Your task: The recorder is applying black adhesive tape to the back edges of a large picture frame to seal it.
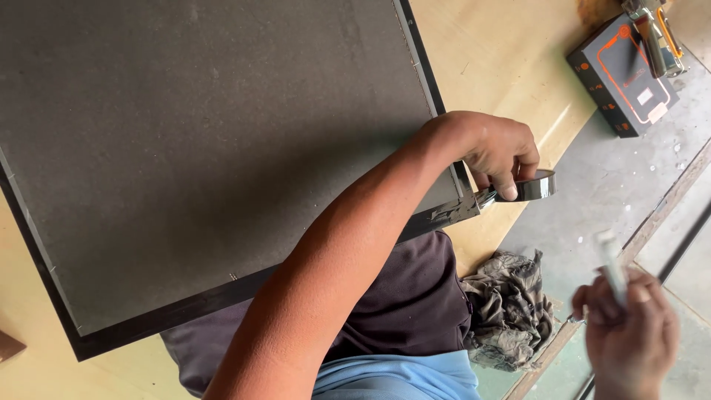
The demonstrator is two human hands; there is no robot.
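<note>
Two hands of yours are in view, and both are busy. At the far left edge, a small brown corner (9,347) of something peeks in; I cannot tell what it is. Next comes the large dark board (207,148) with its thin black border, lying flat on the light wooden tabletop (503,67) and filling most of the left and middle of the view. Its long side runs from the lower left up to the right.

Your left arm crosses over the lower right corner of this board. Your left hand (496,152) is closed around a shiny black tape roll (537,187), the thumb pressing on its outer face. The roll sits just beside the right edge of the board, off the corner, and a short strip seems to go from it back to that corner. So the roll lies to the right of the board, and your left hand is the nearer one; it already has it.

Below the roll, a crumpled grey rag (507,307) rests at the tabletop edge. Further right and lower, your right hand (629,333) is blurred, fingers curled around a narrow pale object (611,270) standing upright; its kind is not clear. This hand is well apart from the roll.

At the top right lies a dark box (622,78) with orange line markings, and a metal tool (655,33) rests on it.
</note>
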